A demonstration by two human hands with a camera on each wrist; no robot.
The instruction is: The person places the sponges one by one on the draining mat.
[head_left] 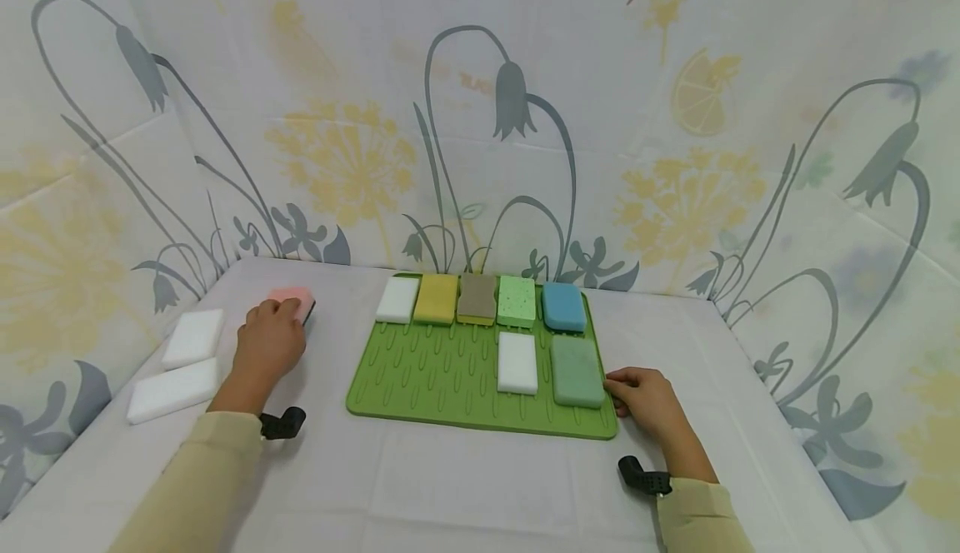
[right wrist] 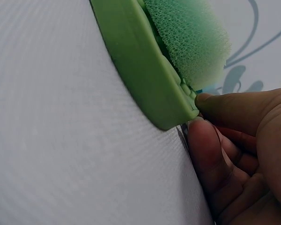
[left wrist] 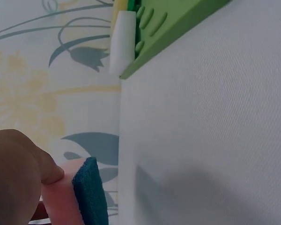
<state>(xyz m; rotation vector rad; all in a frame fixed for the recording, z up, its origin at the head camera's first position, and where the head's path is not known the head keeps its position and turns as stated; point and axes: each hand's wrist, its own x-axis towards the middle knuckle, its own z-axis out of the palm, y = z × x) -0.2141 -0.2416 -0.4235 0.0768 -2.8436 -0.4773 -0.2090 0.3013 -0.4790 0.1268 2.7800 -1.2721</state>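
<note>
My left hand (head_left: 270,341) grips a pink sponge (head_left: 298,294) at the left of the table. In the left wrist view, the sponge's dark teal scouring side (left wrist: 91,194) faces away from the palm, and the sponge looks lifted off the cloth. Part of it is hidden behind my fingers. At the right edge of a green ridged mat (head_left: 435,378), my right hand (head_left: 648,399) pinches the rim between thumb and finger, as the right wrist view shows. Just inside that rim lies a green porous sponge (right wrist: 192,42).
Along the mat's back edge sit a white sponge (head_left: 397,300), a yellow one (head_left: 435,299), a brown-topped one (head_left: 476,296), a speckled light green one (head_left: 517,301) and a blue one (head_left: 564,306). Another white block (head_left: 517,363) lies in front. Two white blocks (head_left: 193,338) lie far left.
</note>
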